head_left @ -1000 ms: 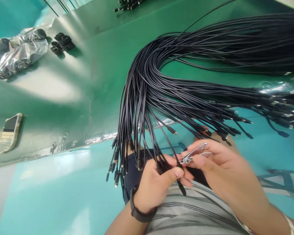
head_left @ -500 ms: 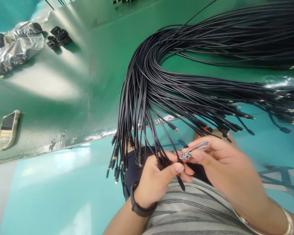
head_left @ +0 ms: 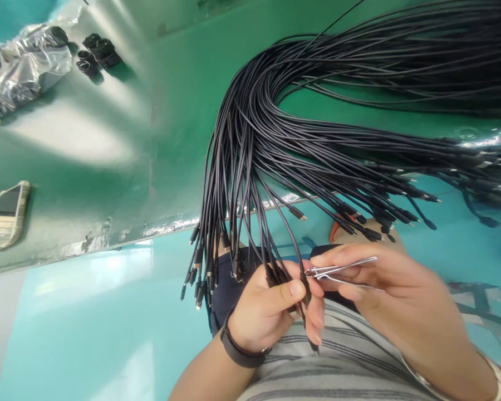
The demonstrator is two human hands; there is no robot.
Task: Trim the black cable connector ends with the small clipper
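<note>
My left hand grips several black cables near their connector ends, the thumb pressing one cable end against the fingers. A plug tip pokes out below the fingers. Between the thumb and fingers of my right hand is a silver nail clipper, its lever spread apart from its body. The clipper's jaws meet the cable just above the thick connector sleeve. The gripped cables hang from a large bundle of black cables, which curves over the green table and drops past its front edge.
More cable ends with plugs stick out over the table edge at right. At left lie a phone-like device, clear plastic bags with dark contents, and small black coils. A metal frame stands low at right.
My right hand has turned the nail clipper, and its lever now stands away from its body. The clipper has come against the cable, and my left fingers have shifted slightly on it.
</note>
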